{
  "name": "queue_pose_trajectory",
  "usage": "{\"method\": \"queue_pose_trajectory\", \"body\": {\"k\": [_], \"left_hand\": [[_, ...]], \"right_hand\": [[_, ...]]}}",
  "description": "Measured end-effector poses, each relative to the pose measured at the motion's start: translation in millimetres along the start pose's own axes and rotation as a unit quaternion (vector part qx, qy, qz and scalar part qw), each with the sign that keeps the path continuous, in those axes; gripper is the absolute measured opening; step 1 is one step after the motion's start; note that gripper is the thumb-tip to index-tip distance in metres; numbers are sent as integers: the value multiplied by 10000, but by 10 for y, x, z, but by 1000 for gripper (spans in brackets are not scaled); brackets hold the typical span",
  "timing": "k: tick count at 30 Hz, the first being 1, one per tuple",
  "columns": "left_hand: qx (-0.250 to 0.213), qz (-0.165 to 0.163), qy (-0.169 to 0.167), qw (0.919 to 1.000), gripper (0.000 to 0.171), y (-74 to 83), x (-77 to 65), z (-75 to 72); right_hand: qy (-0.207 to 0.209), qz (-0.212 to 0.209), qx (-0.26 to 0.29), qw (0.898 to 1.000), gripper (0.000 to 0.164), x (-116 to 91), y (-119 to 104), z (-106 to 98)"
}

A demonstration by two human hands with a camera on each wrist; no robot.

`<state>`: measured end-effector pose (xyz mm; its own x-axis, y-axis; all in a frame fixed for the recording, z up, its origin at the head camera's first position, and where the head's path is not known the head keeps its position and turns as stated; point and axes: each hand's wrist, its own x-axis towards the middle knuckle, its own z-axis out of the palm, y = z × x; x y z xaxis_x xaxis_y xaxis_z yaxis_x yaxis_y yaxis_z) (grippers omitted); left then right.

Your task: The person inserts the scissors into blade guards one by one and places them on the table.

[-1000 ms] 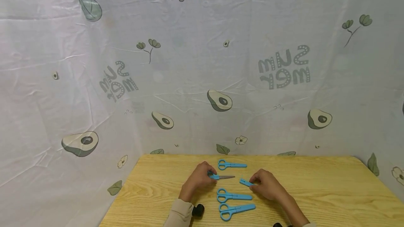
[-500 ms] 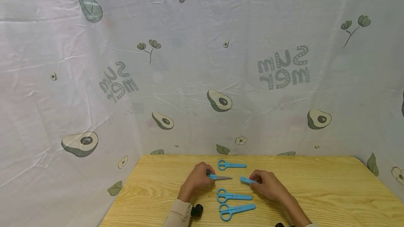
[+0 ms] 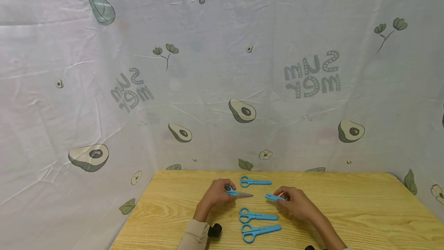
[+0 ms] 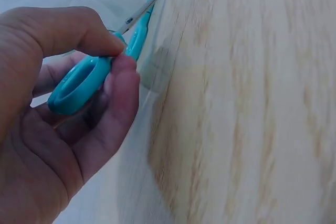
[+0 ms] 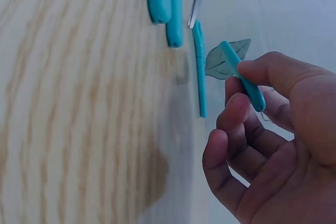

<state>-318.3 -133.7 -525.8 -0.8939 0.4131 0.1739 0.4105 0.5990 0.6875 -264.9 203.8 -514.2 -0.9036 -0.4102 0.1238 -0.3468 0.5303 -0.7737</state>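
Note:
My left hand (image 3: 217, 193) pinches a pair of blue-handled scissors (image 4: 81, 85) by the handles, with thumb and fingertips. Their bare metal blades (image 3: 244, 195) point right, toward the other hand. Between thumb and fingers, my right hand (image 3: 296, 203) holds a blue scissors cover (image 5: 243, 76), its near end facing the blade tips. A gap separates the blades from the cover. Three other pairs of blue scissors lie on the table with their blades covered: one pair (image 3: 256, 181) behind the hands, a second pair (image 3: 258, 216) in front, and a third pair (image 3: 261, 232) closest to the front.
The wooden table (image 3: 364, 207) extends to both sides of the hands. Behind it hangs a pale printed sheet (image 3: 208, 138) with avocados and leaves. A black wrist camera (image 3: 215, 230) sits at the left cuff.
The left hand has drawn slightly left with the scissors, and the blades have tilted a little. The cover in the right hand has shifted slightly right, widening the gap. The scissors on the table stay put.

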Motion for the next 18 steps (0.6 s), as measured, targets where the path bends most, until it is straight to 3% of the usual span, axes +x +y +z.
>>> {"method": "queue_pose_trajectory", "body": {"k": [5,10,18], "left_hand": [[-666,-157,-41,9976,14,15,-46,-17],[-1586,-359,-158,9866,16,68,-114,-84],[-1651,-428,-132,9853,15,69,-142,-156]], "right_hand": [[-10,-63,91,9999,27,-57,-23,-41],[-2,-42,372,9993,30,-134,-34,-92],[42,45,691,9976,31,-230,18,-168]]}}
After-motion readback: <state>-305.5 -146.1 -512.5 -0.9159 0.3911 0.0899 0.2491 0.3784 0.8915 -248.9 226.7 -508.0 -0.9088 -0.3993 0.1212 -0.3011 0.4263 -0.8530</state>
